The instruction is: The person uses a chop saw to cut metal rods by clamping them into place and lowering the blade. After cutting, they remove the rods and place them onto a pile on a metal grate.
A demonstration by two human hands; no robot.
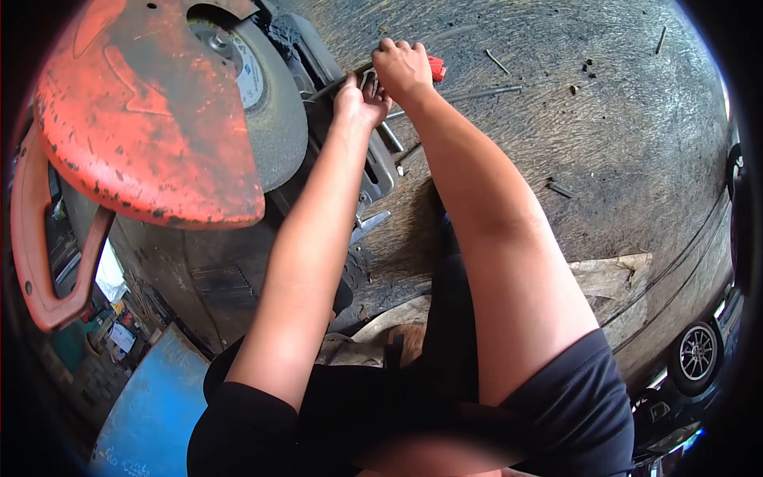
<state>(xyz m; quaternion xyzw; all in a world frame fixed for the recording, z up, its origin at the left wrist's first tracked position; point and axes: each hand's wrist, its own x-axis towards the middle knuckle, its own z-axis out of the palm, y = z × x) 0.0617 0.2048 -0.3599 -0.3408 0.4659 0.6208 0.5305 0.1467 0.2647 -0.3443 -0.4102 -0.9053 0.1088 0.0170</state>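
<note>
Beside the black base of a cut-off saw, my left hand (362, 102) is palm up, its fingers curled under a thin metal rod (322, 92). My right hand (402, 70) is closed, knuckles up, just to the right of the left; a red piece (436, 68) sticks out past its far side. What lies inside the right fist is hidden. The saw's red guard (151, 119) and its grey cutting disc (278, 131) stand left of both hands. Another long rod (485, 92) lies on the worn surface to the right.
The worn brown surface (636, 143) carries a nail (497, 61), a short dark bolt (560, 189) and small dark bits. The saw's red handle (36, 238) is at the far left, above a blue panel (155, 405). A car wheel (698, 352) shows at lower right.
</note>
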